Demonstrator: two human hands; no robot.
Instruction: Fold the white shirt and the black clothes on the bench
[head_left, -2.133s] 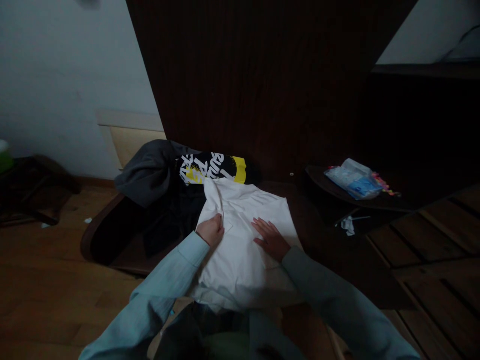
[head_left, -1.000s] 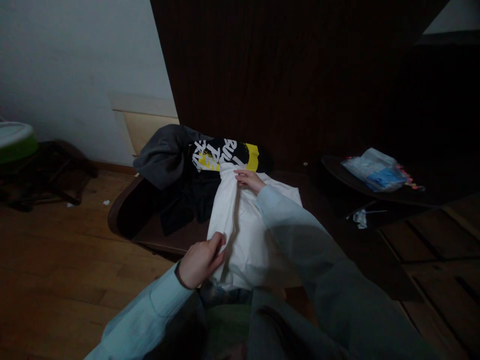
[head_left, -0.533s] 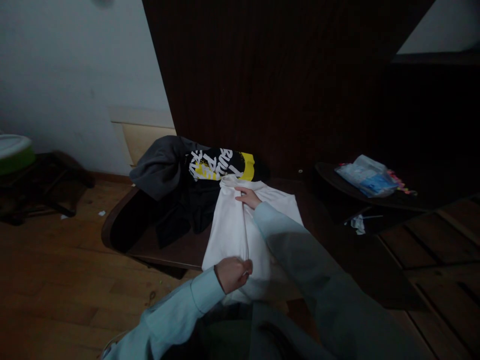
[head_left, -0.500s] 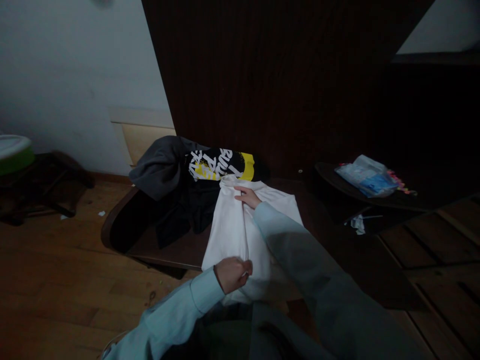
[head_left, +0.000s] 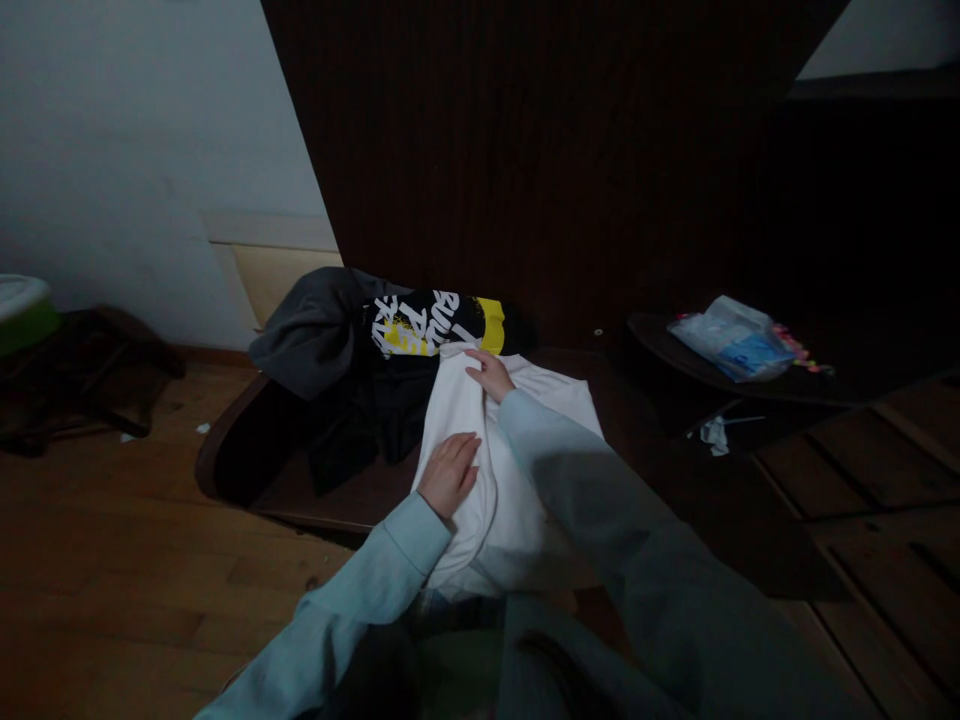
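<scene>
A white shirt [head_left: 517,500] lies spread before me on a dark wooden bench [head_left: 345,505], its neckband toward the back. One side of it is folded inward, leaving a curved edge down the middle. My left hand [head_left: 450,474] rests on that folded part, fingers stretched out and the palm down. Close to the neckband, my right hand [head_left: 491,378] touches the cloth with finger and thumb apart. Behind the shirt is a black garment with white lettering and yellow patches [head_left: 491,325]. Dark grey cloth [head_left: 311,330] is heaped to its left.
A dark wooden panel [head_left: 525,150] rises behind the bench. On a low shelf to the right lies a clear and blue plastic packet [head_left: 739,345], with crumpled white paper [head_left: 715,435] below it. A dark stool [head_left: 97,370] stands at the left, a green-and-white container [head_left: 26,312] on it.
My left hand has let go of the fold near the shirt's lower part and moved up, flattening onto the cloth. The folded edge now curves loosely. My right hand stays near the neckband.
</scene>
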